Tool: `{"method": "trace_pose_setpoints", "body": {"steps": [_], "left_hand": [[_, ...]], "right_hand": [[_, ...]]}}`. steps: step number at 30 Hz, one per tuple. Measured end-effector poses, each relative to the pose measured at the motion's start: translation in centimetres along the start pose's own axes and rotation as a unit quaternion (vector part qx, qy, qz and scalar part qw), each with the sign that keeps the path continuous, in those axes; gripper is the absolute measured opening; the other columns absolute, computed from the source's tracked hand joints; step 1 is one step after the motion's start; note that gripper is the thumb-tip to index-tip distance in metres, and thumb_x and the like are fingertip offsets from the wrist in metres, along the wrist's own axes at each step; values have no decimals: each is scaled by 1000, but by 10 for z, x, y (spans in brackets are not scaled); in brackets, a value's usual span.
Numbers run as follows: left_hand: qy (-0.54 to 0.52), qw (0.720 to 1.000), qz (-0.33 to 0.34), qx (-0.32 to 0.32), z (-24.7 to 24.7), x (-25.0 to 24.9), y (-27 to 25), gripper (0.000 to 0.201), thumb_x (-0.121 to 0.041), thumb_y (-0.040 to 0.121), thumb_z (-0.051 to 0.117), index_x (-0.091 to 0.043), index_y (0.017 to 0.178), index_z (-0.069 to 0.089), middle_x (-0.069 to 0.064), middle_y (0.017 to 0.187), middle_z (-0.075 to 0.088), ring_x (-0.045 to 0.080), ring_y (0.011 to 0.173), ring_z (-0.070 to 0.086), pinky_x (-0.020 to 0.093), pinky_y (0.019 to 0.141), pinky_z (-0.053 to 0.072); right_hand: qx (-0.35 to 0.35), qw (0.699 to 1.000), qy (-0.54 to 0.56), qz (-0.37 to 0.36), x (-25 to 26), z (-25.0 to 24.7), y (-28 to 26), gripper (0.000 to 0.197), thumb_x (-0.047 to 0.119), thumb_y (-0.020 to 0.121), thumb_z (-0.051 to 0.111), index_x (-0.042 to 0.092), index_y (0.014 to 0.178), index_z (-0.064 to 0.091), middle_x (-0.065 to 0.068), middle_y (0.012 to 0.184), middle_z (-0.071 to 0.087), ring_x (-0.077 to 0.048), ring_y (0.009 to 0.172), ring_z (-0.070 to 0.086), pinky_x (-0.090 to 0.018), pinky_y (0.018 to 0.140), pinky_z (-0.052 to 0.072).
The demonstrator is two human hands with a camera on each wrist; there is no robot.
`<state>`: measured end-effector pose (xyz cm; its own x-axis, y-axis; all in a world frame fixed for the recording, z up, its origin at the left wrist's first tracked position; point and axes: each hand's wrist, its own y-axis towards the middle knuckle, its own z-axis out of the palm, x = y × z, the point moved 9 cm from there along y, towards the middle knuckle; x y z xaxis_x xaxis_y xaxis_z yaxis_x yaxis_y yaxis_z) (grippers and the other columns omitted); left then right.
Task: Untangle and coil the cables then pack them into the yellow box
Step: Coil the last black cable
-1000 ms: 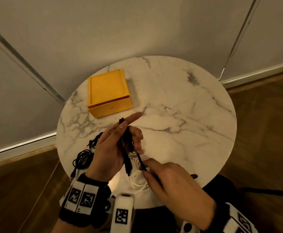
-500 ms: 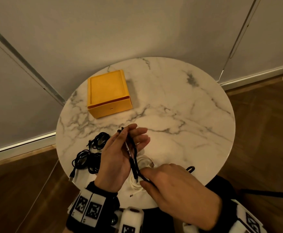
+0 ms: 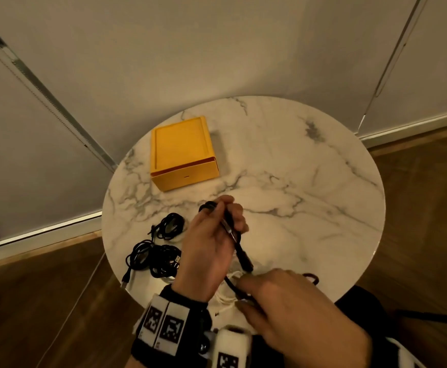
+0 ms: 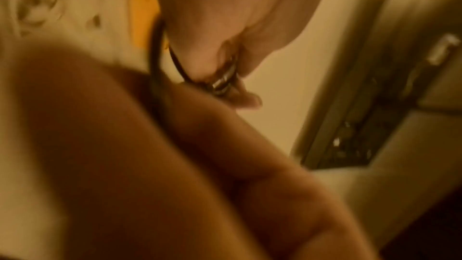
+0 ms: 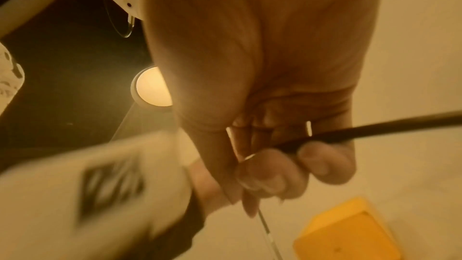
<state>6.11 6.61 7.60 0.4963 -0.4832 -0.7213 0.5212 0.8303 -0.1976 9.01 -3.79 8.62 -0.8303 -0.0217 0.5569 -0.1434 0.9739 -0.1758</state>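
Observation:
My left hand [image 3: 218,229] holds loops of a black cable [image 3: 239,251] above the near part of the round marble table [image 3: 310,187], fingers curled round them. My right hand [image 3: 278,301] pinches the same black cable [image 5: 375,128] lower down, near the table's front edge. The closed yellow box [image 3: 183,152] sits at the back left of the table. Three black coiled cables [image 3: 161,251] lie left of my left hand. A white cable [image 3: 227,298] lies under my hands, mostly hidden. The left wrist view shows the cable [image 4: 160,50] and a metal plug [image 4: 222,84] among my fingers.
The table stands close to a grey wall [image 3: 217,49] with wooden floor [image 3: 44,301] around it. Bare marble spreads across the table's right half. A dark loop of cable [image 3: 311,276] lies at the front edge beyond my right hand.
My left hand's fingers have curled closed round the black loops and the hand has shifted slightly away from me. The right hand has slid along the cable near the front edge.

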Motion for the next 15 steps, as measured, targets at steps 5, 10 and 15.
{"method": "trace_pose_setpoints", "body": {"steps": [5, 10, 15], "left_hand": [[313, 938, 2, 147, 14, 4, -16, 23, -9, 102, 36, 2, 100, 56, 7, 80, 70, 21, 77, 67, 27, 72, 53], [441, 872, -60, 203, 20, 21, -29, 30, -22, 94, 45, 0, 84, 62, 10, 69, 66, 21, 64, 64, 28, 64, 52], [419, 860, -154, 247, 41, 38, -43, 58, -42, 101, 28, -7, 62, 53, 6, 43, 35, 15, 38, 26, 24, 45, 26]], "right_hand": [[-76, 996, -40, 9, -19, -43, -12, 24, 39, 98, 41, 30, 109, 60, 9, 105, 63, -17, 99, 58, -33, 76, 43], [-119, 991, -18, -52, -15, -64, -11, 22, 50, 78, 48, 30, 71, 55, 14, 65, 53, -11, 59, 53, -38, 51, 48], [-166, 976, 105, -96, -21, -92, -19, 29, 47, 77, 74, 23, 74, 58, 11, 62, 60, -8, 56, 58, -34, 52, 47]]}}
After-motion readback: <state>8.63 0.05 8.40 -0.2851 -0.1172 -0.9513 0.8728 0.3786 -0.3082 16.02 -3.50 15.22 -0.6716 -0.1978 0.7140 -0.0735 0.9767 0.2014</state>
